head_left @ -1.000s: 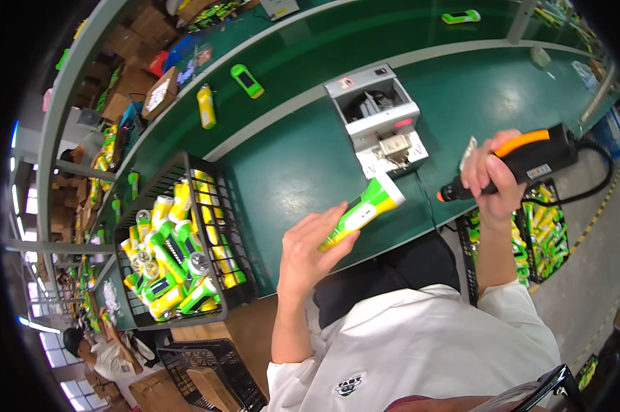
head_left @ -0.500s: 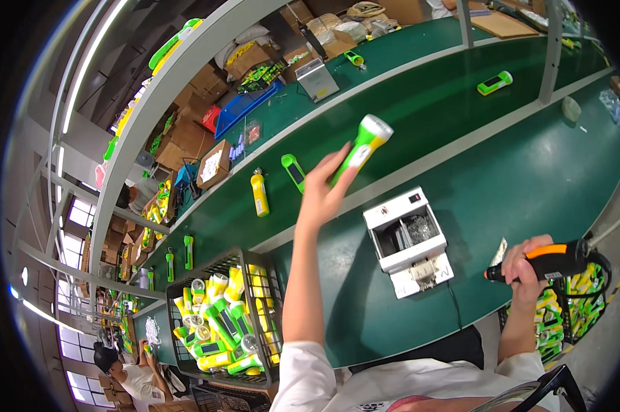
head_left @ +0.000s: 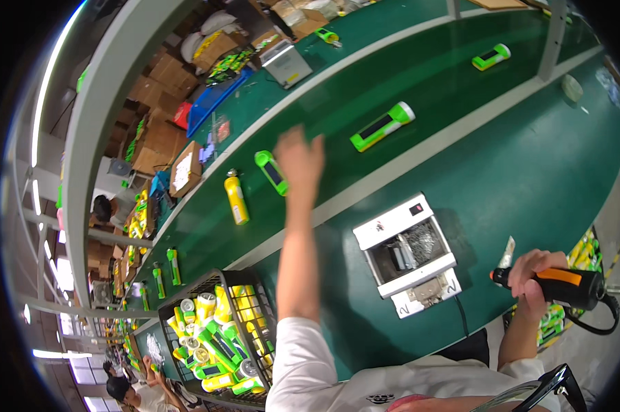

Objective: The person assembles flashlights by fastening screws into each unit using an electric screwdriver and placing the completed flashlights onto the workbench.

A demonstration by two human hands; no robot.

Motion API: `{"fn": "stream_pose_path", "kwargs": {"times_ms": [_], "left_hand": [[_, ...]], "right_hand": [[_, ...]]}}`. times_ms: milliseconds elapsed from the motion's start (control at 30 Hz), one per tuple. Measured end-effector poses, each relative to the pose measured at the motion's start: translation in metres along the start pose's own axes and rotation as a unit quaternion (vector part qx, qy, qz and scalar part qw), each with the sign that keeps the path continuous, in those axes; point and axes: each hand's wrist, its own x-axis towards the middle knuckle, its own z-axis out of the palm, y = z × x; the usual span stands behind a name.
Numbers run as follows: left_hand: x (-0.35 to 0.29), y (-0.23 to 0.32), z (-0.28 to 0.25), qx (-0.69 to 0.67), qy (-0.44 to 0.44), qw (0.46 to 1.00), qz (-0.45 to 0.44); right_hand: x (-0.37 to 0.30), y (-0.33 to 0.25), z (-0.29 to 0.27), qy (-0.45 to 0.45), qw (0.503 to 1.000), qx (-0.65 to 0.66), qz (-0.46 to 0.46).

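Observation:
My left hand (head_left: 299,161) is stretched over the green conveyor belt, a little blurred, with thumb and fingers apart and nothing visible in it. Just left of it lies a green flashlight body (head_left: 272,173) with a dark panel, close to the hand; whether they touch I cannot tell. To the hand's right, a green and yellow flashlight (head_left: 383,127) with a white head rests on the belt. My right hand (head_left: 535,271) grips a black and orange electric screwdriver (head_left: 569,283) over the table's right side. Between my arms stands a white screw feeder (head_left: 406,255) with small metal screws inside.
A black crate (head_left: 217,336) full of flashlights stands left of my left arm. On the belt are a yellow flashlight body (head_left: 236,199) and another green flashlight (head_left: 492,58). A grey frame post (head_left: 551,48) rises at the far right. Another person (head_left: 141,391) sits at lower left.
My left hand has put the green and yellow flashlight down on the belt and moved left toward the green flashlight body. My right hand still holds the electric screwdriver. The view has shifted slightly.

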Motion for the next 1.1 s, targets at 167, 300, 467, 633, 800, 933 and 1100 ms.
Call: {"fn": "stream_pose_path", "kwargs": {"times_ms": [167,300,467,633,800,933,1100], "left_hand": [[-0.078,-0.121,-0.041,0.118,-0.165,0.953,-0.226],[-0.116,-0.085,-0.083,-0.08,-0.092,0.971,-0.206],[-0.187,0.02,-0.206,-0.419,-0.026,0.853,-0.311],[-0.318,0.039,-0.303,-0.492,-0.034,0.835,-0.243],[-0.368,0.078,-0.32,-0.526,-0.135,0.819,-0.186],[-0.345,0.115,-0.301,-0.497,-0.234,0.831,-0.087],[-0.323,0.146,-0.276,-0.445,-0.228,0.865,-0.043]], "right_hand": [[0.006,-0.007,0.028,-0.048,0.995,0.081,0.017],[-0.011,-0.006,0.033,-0.068,0.994,0.086,0.028],[-0.015,-0.007,0.046,-0.04,0.991,0.125,0.031],[-0.01,-0.008,0.066,-0.104,0.974,0.198,0.041],[-0.01,-0.008,0.075,-0.095,0.974,0.201,0.043],[-0.014,-0.008,0.086,-0.116,0.975,0.188,0.035],[-0.017,-0.008,0.091,-0.131,0.979,0.153,0.015]]}}
